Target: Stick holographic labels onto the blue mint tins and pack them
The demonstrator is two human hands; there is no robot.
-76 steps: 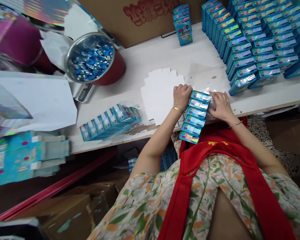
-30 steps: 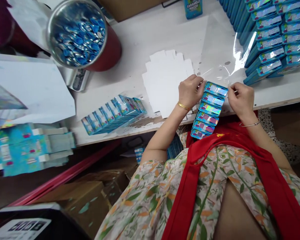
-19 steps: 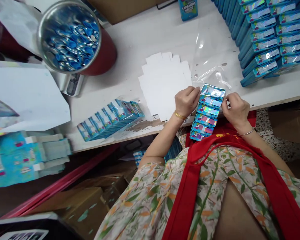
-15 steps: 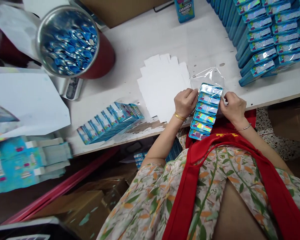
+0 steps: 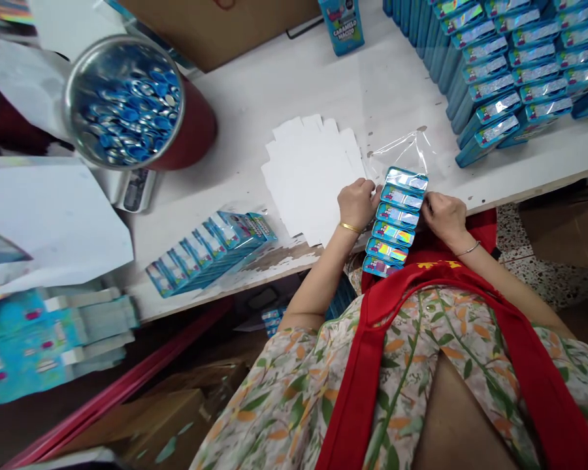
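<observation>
A row of several blue candy boxes [image 5: 396, 214] stretches from the table edge to my red apron, shiny lids facing up. Clear plastic bag film [image 5: 406, 151] lies around the far end of the row and spreads onto the table. My left hand [image 5: 357, 205] is closed at the row's left side, with fingers pinching the film. On the right side, my right hand [image 5: 445, 219] is also closed, its fingertips against the film beside the boxes. The exact grip of both hands is partly hidden.
White cards [image 5: 316, 179] lie fanned on the table. A bagged row of blue boxes [image 5: 208, 251] sits at the front edge. A metal pot [image 5: 76, 117] holds blue-and-silver pieces. Many blue boxes [image 5: 490, 85] stand at right; a cardboard carton [image 5: 220, 32] is behind.
Both hands have come closer to the row's sides and slightly nearer my body. The film, spread wide a second ago, now lies lower past the far end. The view has shifted too.
</observation>
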